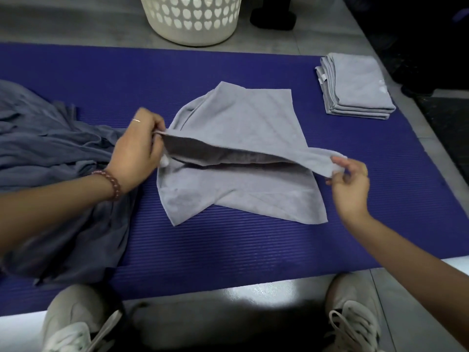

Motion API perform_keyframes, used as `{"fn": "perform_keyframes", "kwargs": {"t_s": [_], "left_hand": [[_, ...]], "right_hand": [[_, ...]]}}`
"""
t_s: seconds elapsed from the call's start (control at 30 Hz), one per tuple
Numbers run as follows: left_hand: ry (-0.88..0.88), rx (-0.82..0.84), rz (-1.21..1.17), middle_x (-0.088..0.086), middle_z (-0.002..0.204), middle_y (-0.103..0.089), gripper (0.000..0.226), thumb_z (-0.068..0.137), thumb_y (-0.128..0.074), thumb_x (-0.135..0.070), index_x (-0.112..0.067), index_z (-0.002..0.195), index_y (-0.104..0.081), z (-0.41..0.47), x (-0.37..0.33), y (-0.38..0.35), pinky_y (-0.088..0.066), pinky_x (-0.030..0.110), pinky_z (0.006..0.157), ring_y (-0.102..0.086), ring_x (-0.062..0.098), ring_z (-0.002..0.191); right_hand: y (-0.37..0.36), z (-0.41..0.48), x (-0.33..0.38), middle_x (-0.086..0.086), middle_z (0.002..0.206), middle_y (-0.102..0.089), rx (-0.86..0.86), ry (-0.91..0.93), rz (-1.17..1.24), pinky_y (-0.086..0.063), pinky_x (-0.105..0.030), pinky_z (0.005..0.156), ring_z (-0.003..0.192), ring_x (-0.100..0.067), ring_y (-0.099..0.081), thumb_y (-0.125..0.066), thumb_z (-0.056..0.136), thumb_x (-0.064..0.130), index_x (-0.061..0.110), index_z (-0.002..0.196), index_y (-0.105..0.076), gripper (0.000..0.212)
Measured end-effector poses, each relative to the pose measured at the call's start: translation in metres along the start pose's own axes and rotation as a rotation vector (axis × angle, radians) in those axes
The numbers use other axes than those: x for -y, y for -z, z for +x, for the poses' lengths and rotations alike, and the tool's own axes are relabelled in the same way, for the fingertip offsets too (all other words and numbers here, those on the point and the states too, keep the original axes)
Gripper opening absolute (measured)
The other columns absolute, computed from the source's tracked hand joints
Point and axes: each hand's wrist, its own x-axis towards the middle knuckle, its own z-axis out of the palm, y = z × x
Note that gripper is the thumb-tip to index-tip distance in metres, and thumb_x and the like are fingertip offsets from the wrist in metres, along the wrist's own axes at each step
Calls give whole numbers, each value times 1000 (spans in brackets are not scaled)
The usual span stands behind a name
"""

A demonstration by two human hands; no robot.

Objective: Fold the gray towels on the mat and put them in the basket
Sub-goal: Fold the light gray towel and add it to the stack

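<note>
left hand point(137, 151) | right hand point(349, 180) | pinching towel point(241, 118) corners (edge lifted)

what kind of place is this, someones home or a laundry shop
Probably a home floor set up for laundry, though I can't be sure. A purple ridged mat lies on grey floor tiles, a white laundry basket stands beyond it, and a stack of folded gray towels sits on the mat.

I see my left hand point(138, 148) and right hand point(349, 179) pinching a gray towel point(241, 123) mid-mat point(228, 250); folded stack point(355, 85) near its far right corner.
</note>
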Motion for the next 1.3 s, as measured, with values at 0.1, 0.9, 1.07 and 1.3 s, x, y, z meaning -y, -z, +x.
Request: {"fn": "perform_keyframes", "kwargs": {"t_s": [0.1,0.9,1.07,1.3], "left_hand": [[-264,259,207,7,93,-50,18,78,-41,-12,-13,91,-53,-19,15,-16,-45,37,69,-51,27,84],[-523,589,445,2,98,-52,24,54,-74,-11,-16,66,-54,-71,22,-44,-27,18,43,-54,16,78],[-691,651,429,1,97,-49,17,62,-42,-27,-19,74,-52,-80,32,-14,-37,27,70,-45,17,82],[-513,641,462,-5,87,-55,24,78,-45,-46,-23,78,-51,-98,49,-11,-39,27,68,-58,13,70]], "right_hand": [[-11,-18,-22,-4,122,-41,174,-144,-81,-50,-37,86,90,-26,-57,-54,88,2,9,122,-54,35],[8,-53,-29,7,90,-58,706,782,-640,-37,-17,64,74,-11,-55,-54,82,4,20,104,-64,28],[16,-44,-29,8,94,-59,782,860,-712,-43,-20,62,76,-11,-56,-41,83,16,24,108,-62,34],[15,-42,-27,8,111,-57,720,558,-644,-46,-26,65,92,-13,-60,-54,90,20,23,114,-60,25]]}}
